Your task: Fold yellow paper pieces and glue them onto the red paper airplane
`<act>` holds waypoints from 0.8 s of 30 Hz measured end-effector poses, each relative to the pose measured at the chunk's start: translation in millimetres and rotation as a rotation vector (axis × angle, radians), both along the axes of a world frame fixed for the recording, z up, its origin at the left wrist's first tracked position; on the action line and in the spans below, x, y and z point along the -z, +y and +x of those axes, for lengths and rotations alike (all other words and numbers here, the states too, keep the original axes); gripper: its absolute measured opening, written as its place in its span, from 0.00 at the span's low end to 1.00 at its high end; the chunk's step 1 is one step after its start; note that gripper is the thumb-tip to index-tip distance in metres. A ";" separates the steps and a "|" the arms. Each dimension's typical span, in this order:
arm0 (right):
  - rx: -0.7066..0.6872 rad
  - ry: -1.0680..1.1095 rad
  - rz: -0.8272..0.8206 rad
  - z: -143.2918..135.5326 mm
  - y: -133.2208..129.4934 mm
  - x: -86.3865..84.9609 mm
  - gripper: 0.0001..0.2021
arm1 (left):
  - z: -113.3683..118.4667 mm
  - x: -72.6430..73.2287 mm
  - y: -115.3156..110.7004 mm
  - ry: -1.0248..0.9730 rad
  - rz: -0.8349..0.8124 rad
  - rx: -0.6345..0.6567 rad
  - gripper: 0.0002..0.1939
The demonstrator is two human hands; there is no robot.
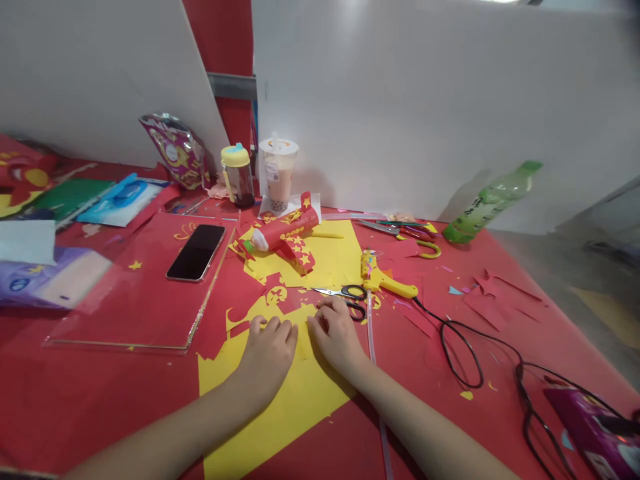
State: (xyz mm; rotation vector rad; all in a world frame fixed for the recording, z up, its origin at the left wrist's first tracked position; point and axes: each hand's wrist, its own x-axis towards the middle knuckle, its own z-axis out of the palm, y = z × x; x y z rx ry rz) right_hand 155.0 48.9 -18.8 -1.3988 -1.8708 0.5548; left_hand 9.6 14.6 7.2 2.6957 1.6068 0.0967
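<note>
A sheet of yellow paper [280, 427] lies on the red table under both hands. My left hand [270, 350] rests on it with the fingers curled, closed at the paper's upper part. Just to the right, my right hand [339, 333] is curled too, its thumb and fingers pinched together at the paper. A small yellow paper piece [303, 343] shows in the gap between the hands; the fingers hide its ends. Beyond my right hand lie black-handled scissors [353, 293], blades pointing left. A yellow glue gun [393, 283] is to their right.
A red paper rocket-like tube with yellow stars [287, 230] lies ahead. Left are a phone [197, 253] and a clear plastic sleeve [125, 320]. A milk tea cup [279, 173], a yellow-lidded bottle [239, 177] and a green bottle [487, 207] stand behind. A black cord [480, 327] loops right.
</note>
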 end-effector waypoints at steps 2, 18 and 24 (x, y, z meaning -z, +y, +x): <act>-0.005 -0.030 0.009 -0.4 0.0 0.7 0.11 | 2.0 3.1 -3.9 0.044 -0.005 0.011 0.18; -0.045 -0.186 0.087 -2.5 -0.2 5.9 0.11 | 8.5 13.8 -8.8 0.132 0.240 0.049 0.15; -0.067 -0.180 0.108 -2.2 -1.0 6.4 0.11 | 8.6 14.5 -8.9 0.142 0.231 0.051 0.17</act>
